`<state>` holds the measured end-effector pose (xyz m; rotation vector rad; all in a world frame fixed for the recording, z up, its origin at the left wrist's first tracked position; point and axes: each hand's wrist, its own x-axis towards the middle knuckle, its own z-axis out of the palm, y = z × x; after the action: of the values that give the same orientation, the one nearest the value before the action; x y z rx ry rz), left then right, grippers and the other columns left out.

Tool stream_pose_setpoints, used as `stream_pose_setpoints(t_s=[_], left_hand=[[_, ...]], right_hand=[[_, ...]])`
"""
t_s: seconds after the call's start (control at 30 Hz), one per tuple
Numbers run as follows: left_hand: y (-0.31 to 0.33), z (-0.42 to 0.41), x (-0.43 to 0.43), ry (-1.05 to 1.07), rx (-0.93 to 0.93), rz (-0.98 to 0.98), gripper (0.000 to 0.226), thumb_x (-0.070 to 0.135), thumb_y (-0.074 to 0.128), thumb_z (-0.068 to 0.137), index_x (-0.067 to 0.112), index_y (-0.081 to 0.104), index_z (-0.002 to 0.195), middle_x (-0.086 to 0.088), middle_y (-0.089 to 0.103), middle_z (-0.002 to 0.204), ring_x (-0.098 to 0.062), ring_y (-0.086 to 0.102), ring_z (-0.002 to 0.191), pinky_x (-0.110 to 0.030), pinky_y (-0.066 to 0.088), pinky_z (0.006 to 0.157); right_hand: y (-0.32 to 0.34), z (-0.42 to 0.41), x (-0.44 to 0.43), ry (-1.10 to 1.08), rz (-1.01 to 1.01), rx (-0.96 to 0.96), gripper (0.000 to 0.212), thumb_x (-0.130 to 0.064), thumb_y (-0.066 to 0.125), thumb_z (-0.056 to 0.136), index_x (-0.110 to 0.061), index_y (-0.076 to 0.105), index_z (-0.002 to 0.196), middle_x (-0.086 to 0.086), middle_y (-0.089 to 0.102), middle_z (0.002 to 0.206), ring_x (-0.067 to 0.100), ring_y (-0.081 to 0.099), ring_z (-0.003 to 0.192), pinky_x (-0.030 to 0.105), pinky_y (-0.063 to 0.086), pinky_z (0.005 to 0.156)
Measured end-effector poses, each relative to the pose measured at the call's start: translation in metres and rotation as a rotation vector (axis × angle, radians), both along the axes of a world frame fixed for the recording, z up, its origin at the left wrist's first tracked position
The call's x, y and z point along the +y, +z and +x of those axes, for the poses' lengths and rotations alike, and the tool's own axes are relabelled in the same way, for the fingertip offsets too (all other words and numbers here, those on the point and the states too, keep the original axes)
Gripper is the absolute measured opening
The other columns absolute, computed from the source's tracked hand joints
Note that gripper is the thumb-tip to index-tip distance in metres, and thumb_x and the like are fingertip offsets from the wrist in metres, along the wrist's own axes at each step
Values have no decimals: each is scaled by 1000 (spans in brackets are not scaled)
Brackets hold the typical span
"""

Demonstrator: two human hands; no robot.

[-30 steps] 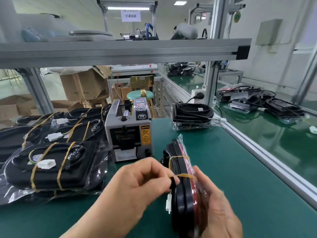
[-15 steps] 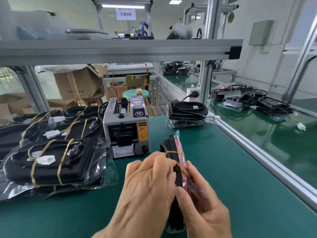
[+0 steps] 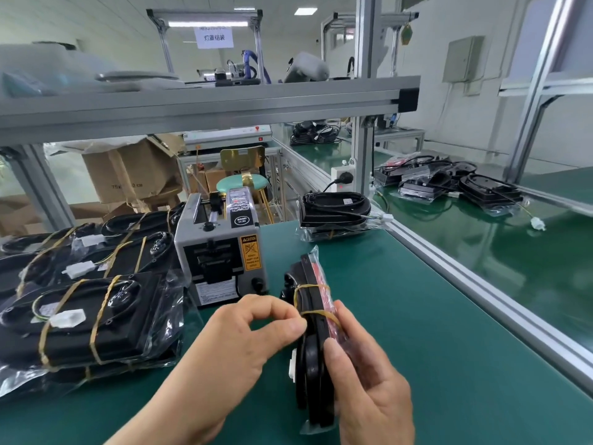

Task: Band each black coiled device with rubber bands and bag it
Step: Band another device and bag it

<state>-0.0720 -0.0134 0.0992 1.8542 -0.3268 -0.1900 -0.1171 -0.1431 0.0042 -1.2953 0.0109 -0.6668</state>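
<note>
Green matte surface [image 3: 401,316], smooth and flat, lies under both hands. Left of the fingers is a heap of bagged devices [image 3: 80,322]: flat black slabs in crinkled clear film, each crossed by tan bands. Just beyond the left fingers [image 3: 288,326] stands a grey boxy tape dispenser [image 3: 221,252] with an orange caution label.

The black coiled device [image 3: 313,358] is held on edge; glossy rounded plastic, with clear film on its right face and red showing through. Right hand [image 3: 369,380] wraps it from the right, thumb on the near edge, fingers curled behind. Left hand [image 3: 231,348] pinches the near rubber band [image 3: 321,313] between thumb and forefinger at the device's left edge.

A second band [image 3: 309,286], a thin tan loop, circles the device just beyond the fingers. A white connector [image 3: 292,367] juts out below the left fingers.
</note>
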Motion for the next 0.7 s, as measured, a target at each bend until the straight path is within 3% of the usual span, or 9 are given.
stream_pose_setpoints(t_s=[0.17,0.3,0.47,0.57,0.7], left_hand=[[3,3,-6,13,-65,75,10,40,75,75,31,76,79,25,57,98,9,54,94,-21,35,84],[4,7,-8,-15,-70,98,11,37,73,75,27,75,74,20,57,88,4,55,77,-21,36,77],[4,9,-12,-73,-19,71,13,34,73,75,22,76,71,14,59,86,-6,61,84,-23,43,83],[2,9,-12,-58,-37,75,12,30,74,79,22,75,70,12,59,86,-15,61,87,-27,47,86],[0,7,-13,-25,-124,129,14,33,73,80,27,71,67,17,58,88,-5,59,78,-22,41,77]], right_hand=[[-5,2,3,-9,-49,-22,52,-44,71,74,-44,64,126,-6,72,119,14,67,113,32,54,96],[-8,3,2,-13,-41,-33,52,-45,70,75,-41,64,126,-5,70,123,16,65,118,48,49,103],[-7,4,2,6,-50,-53,51,-42,71,77,-41,63,128,-3,70,124,16,65,118,32,52,98],[-9,5,1,1,-60,-51,51,-42,71,78,-41,63,129,-4,70,125,16,65,118,32,53,97],[-10,5,1,-23,-84,-57,51,-43,71,79,-40,62,129,-4,70,124,17,66,117,33,53,96]])
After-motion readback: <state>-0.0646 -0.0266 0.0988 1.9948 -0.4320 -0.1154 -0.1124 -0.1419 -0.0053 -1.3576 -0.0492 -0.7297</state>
